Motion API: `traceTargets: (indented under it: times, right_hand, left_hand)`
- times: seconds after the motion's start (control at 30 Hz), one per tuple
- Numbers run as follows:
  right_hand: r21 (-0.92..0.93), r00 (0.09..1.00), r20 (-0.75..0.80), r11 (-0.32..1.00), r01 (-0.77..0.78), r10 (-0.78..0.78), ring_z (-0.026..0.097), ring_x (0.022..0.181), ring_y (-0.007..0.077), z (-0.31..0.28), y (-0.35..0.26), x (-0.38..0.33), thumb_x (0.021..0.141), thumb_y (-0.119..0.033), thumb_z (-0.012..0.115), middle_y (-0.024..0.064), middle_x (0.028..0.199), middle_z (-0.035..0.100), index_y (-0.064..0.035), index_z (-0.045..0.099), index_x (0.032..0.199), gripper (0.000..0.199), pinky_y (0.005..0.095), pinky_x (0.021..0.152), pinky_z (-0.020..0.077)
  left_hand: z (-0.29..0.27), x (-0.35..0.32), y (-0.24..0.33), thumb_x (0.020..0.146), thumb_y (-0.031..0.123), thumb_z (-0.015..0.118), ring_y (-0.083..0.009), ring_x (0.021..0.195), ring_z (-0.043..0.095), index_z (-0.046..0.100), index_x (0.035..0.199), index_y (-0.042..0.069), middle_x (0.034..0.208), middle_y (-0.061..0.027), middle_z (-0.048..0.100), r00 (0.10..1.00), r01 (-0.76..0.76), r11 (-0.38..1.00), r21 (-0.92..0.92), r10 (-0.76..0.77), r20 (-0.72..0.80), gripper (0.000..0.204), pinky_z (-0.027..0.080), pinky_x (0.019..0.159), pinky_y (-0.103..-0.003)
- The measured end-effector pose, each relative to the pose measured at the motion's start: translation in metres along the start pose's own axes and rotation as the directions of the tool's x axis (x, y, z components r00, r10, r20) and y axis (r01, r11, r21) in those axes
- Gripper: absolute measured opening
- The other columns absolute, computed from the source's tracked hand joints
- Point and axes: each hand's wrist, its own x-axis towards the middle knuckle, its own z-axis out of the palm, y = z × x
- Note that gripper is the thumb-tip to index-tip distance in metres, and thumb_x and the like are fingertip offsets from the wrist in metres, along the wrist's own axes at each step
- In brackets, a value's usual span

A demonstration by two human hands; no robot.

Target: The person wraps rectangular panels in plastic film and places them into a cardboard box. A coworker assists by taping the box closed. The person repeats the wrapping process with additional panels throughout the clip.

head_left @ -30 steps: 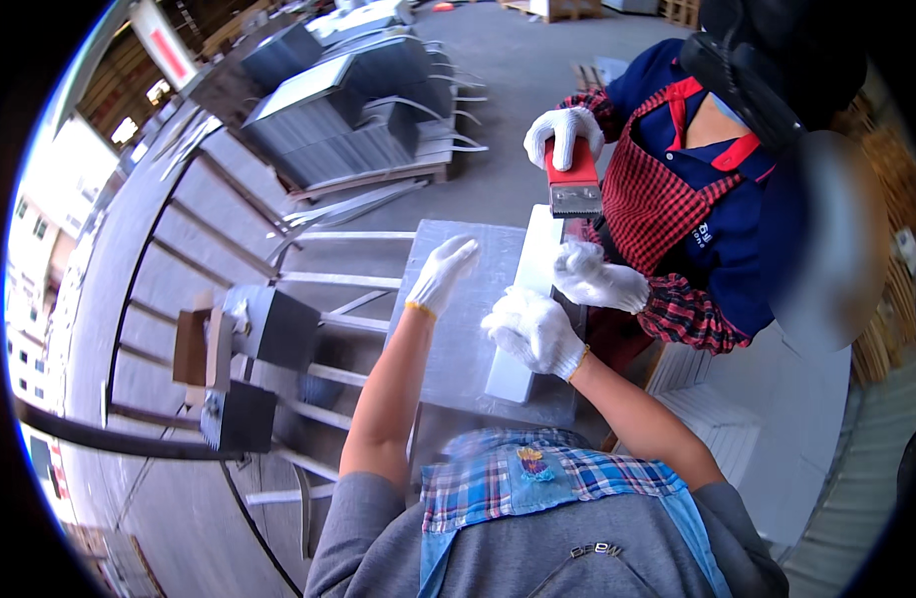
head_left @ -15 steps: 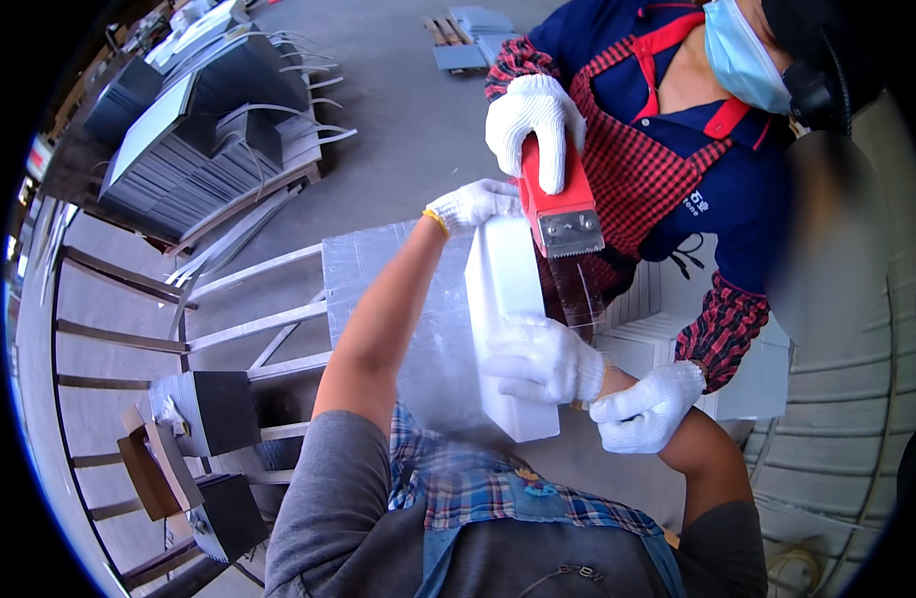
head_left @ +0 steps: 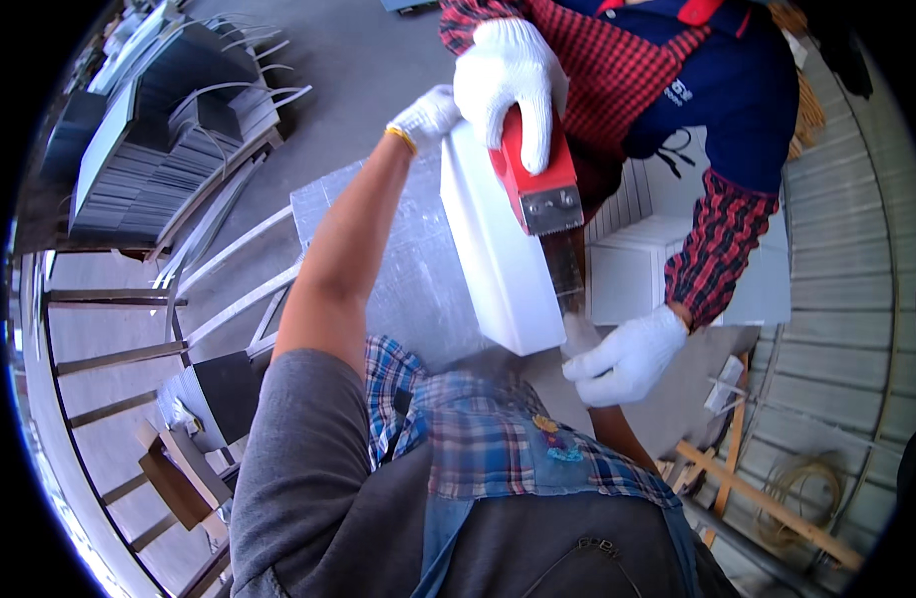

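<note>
A long white block-shaped package (head_left: 498, 254) stands on a grey slab-topped work surface (head_left: 378, 214). My left hand (head_left: 428, 117), in a white knit glove, grips its far end with bent fingers. My right hand (head_left: 578, 334) is a blur by the near end, mostly hidden behind a co-worker's gloved left hand (head_left: 627, 359), so its fingers do not show. The co-worker's gloved right hand (head_left: 513, 80) holds a red tape dispenser (head_left: 537, 179) with a toothed metal blade against the package's right side. Clear tape (head_left: 565, 269) hangs below the blade.
Stacked grey tiles (head_left: 129, 179) with loose straps sit on a pallet at far left. Metal rails (head_left: 239, 249) run left of the work surface, near an open cardboard box (head_left: 179, 483). White boxes (head_left: 627, 274) stand at right, with wooden strips (head_left: 767, 498) at lower right.
My right hand has left the package's side and moved right and down, behind the co-worker's hand. My left hand stays at the far end. The view has shifted, and the co-worker leans closer.
</note>
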Motion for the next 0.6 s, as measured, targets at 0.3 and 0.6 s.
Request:
traceTargets:
  times: [0.3,0.6]
  right_hand:
    - [-0.536,0.996,-0.081,0.844,-0.018,-0.03,0.064,0.108,0.0204,-0.08,0.099,-0.053,0.106,-0.035,0.05,0.0094,0.113,0.068,-0.0015,0.065,0.121,0.039,0.0352,0.094,0.0487]
    - [-0.911,0.991,0.068,0.396,0.11,-0.117,0.063,0.11,0.0398,-0.058,0.08,-0.078,0.102,-0.036,0.05,0.0218,0.116,0.067,-0.0058,0.066,0.122,0.04,0.0435,0.094,0.0482]
  left_hand:
    - [-0.006,-0.013,0.012,0.092,0.017,0.072,-0.0189,0.098,0.071,0.068,0.119,-0.005,0.114,-0.0126,0.073,0.996,-0.037,0.973,-0.226,0.055,0.074,0.035,0.058,0.09,-0.035]
    - [0.002,-0.013,0.016,0.096,0.016,0.069,-0.0204,0.101,0.07,0.068,0.122,-0.002,0.117,-0.0112,0.072,1.0,0.021,0.98,-0.199,-0.017,0.019,0.032,0.057,0.092,-0.036]
